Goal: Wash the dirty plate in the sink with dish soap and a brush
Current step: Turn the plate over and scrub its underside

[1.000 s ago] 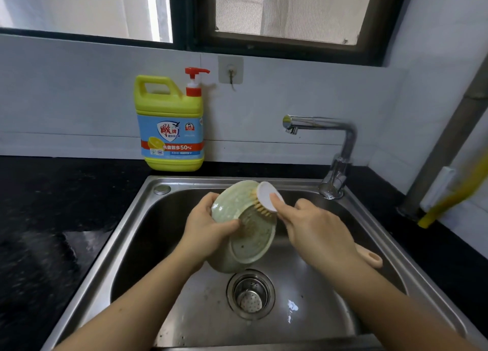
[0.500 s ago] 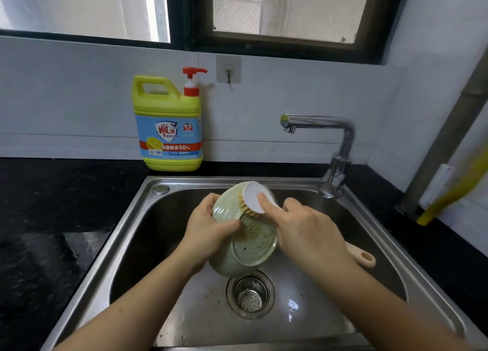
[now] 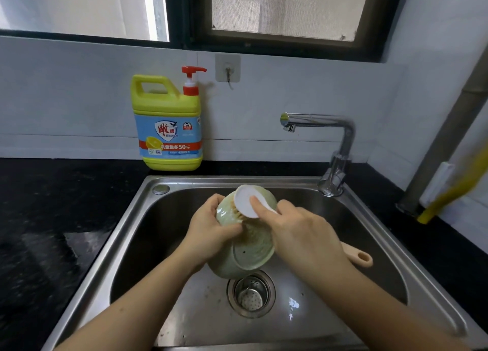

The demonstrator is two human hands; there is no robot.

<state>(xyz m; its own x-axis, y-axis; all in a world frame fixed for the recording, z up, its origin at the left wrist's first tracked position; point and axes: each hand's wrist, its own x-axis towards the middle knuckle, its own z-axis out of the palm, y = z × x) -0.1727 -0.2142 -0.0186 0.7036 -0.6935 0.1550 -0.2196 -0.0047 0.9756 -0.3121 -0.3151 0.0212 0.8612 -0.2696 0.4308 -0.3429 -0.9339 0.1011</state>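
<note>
plate, pale green and deep-sided, is held tilted above the steel sink, just up from the drain strainer, with its ridged underside turned toward the camera. the left hand has its grip wrapped on the plate's 9 o'clock rim, thumb lying across the near face and fingers curled behind. the right hand has its grip closed around the brush; its forefinger presses on the white round back of the head, which sits at the plate's 12 o'clock edge with tan bristles against the glaze. the brush's peach handle end pokes out past the wrist at 4 o'clock, a hole through its tip. small dark specks dot the plate's lower half.

dish soap, a yellow jug with a red pump and blue label, stands upright on the black surface at 11 o'clock from the sink, against the white wall. the chrome faucet rises at the sink's 2 o'clock corner, its spout pointing toward 9 o'clock, well above the plate. a dark-framed window runs along 12 o'clock.
</note>
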